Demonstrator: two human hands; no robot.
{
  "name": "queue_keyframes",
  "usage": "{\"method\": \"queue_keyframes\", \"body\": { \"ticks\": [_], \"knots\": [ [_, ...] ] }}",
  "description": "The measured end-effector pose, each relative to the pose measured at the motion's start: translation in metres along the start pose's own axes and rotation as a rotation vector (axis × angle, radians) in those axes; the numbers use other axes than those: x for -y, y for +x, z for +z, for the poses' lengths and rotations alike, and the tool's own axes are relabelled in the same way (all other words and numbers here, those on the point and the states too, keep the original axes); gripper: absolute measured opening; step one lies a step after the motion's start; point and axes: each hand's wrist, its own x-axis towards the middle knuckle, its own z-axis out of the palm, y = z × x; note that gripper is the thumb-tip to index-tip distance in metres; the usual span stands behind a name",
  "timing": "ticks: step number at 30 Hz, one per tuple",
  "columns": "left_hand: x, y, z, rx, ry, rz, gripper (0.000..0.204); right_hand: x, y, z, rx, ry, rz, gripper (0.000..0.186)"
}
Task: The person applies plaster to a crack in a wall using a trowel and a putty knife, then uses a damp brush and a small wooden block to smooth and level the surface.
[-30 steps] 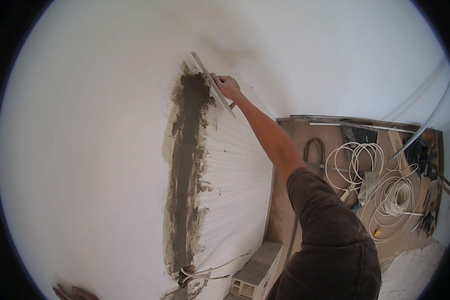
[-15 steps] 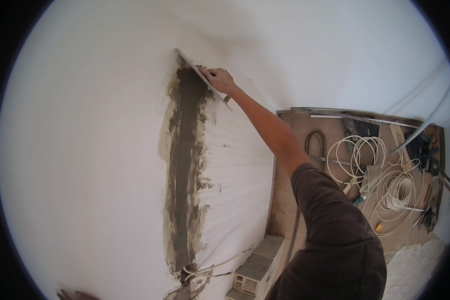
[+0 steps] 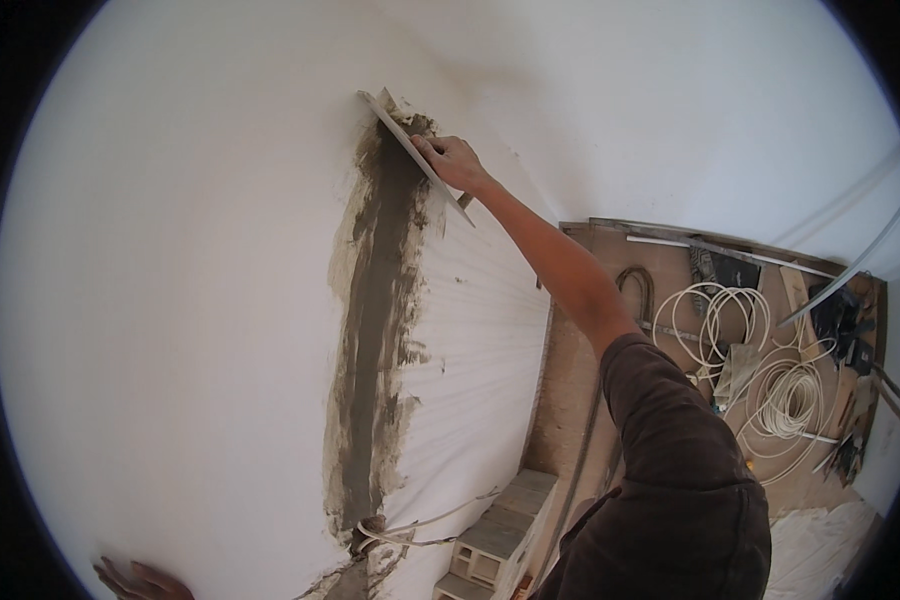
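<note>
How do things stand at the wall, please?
Right hand gripping trowel across top of grey mortar strip. Left hand at white wall, lower left. Cables jut out at strip's foot, well below trowel.

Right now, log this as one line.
right hand: holds trowel at top of mortar | left hand: at wall, lower left | cables: by mortar bottom
</note>
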Motion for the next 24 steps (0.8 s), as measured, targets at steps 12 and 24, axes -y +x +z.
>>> {"method": "queue_keyframes", "body": {
  "ticks": [12, 24],
  "knots": [
    [0.023, -0.010, 0.010, -0.025, 0.087, -0.003, 0.054, 0.028, -0.044, 0.013, 0.005, 0.044, -0.054, 0.064],
    [0.019, -0.008, 0.004, -0.029, 0.090, -0.030, 0.056, 0.046, -0.110, 0.046, 0.051, -0.082, -0.245, 0.054]
  ]
}}
